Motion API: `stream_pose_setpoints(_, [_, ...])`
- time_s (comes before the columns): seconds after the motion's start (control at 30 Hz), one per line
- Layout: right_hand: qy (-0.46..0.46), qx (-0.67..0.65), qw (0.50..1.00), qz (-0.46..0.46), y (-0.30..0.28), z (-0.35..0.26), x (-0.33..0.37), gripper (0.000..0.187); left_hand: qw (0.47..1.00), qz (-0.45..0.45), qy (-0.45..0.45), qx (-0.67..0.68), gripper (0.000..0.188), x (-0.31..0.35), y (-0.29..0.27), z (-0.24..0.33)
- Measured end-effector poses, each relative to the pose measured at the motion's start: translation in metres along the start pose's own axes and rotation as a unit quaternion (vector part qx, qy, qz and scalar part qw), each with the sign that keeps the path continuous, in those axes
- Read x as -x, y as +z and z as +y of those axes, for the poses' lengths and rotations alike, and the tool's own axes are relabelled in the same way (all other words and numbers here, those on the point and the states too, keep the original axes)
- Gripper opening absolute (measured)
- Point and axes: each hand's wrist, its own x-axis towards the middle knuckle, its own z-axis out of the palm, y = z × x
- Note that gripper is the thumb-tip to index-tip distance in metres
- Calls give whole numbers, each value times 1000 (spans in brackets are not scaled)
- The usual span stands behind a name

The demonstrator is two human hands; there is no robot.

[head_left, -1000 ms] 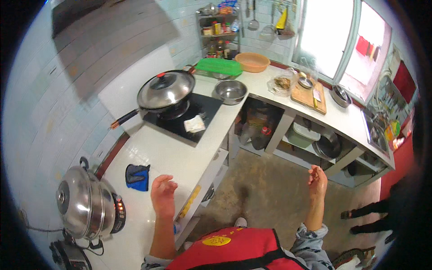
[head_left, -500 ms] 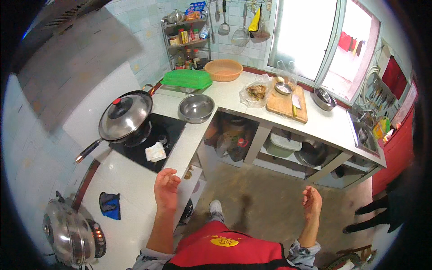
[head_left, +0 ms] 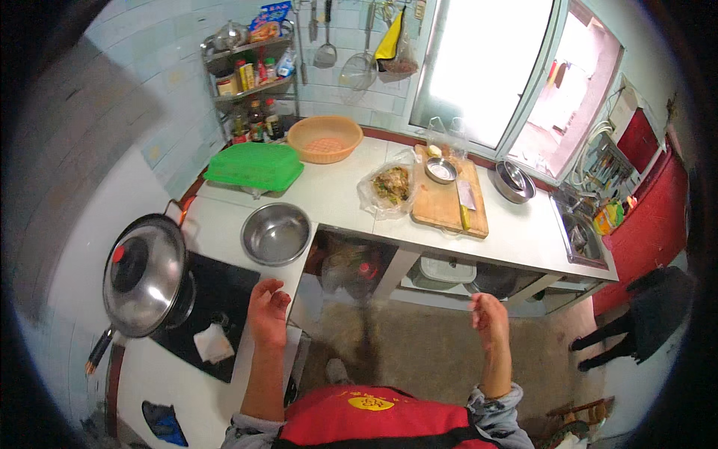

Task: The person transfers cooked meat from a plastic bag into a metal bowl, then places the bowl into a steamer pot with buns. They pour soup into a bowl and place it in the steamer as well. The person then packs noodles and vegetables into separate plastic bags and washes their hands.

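My left hand point(head_left: 269, 313) is raised beside the cooktop edge, its fingers loosely curled and apart around nothing. Closest to it is an empty steel bowl point(head_left: 276, 233) on the counter corner. Over the floor on the right, my right hand point(head_left: 491, 320) hangs in the air, loosely bent and holding nothing. Beyond it, a wooden cutting board point(head_left: 434, 206) carries a small steel bowl point(head_left: 441, 170) and a knife point(head_left: 466, 198). A clear plastic bag of food point(head_left: 392, 185) lies left of the board.
A lidded wok point(head_left: 146, 277) sits on the black cooktop point(head_left: 224, 288), beside a folded white cloth point(head_left: 214, 343). A green cover point(head_left: 254, 168) and an orange basket point(head_left: 324, 140) stand farther back. At right are a steel bowl point(head_left: 514, 183), a sink point(head_left: 576, 232) and a dark-clothed person point(head_left: 651, 318).
The view has swung and moved closer to the counter, so the cooktop and wok sit farther left. Both hands stay raised, with nothing taken hold of.
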Motion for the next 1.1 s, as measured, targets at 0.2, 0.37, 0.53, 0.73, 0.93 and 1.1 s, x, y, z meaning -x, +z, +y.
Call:
stream_pose_setpoints(0.2, [77,34,996,-6,19,18,-35,24,997,-5,-72,-8,25,-42,8,-34])
stream_pose_setpoints(0.37, [78,-19,997,10,4,18,-83,23,998,-3,-57,-24,27,-71,11,-39])
stream_pose_setpoints(0.53, [90,-28,994,-53,13,10,-135,24,999,11,-38,-14,31,-86,23,-47])
stream_pose_setpoints(0.73, [104,-14,991,-81,-41,0,-201,23,999,18,15,-43,29,-101,86,-102])
stream_pose_setpoints(0.93, [110,-75,990,-56,-130,-11,-271,22,999,28,-35,-15,27,-111,142,-183])
stream_pose_setpoints(1.1, [153,-88,984,-24,-170,1,-319,19,997,47,-57,-8,25,-129,166,-227])
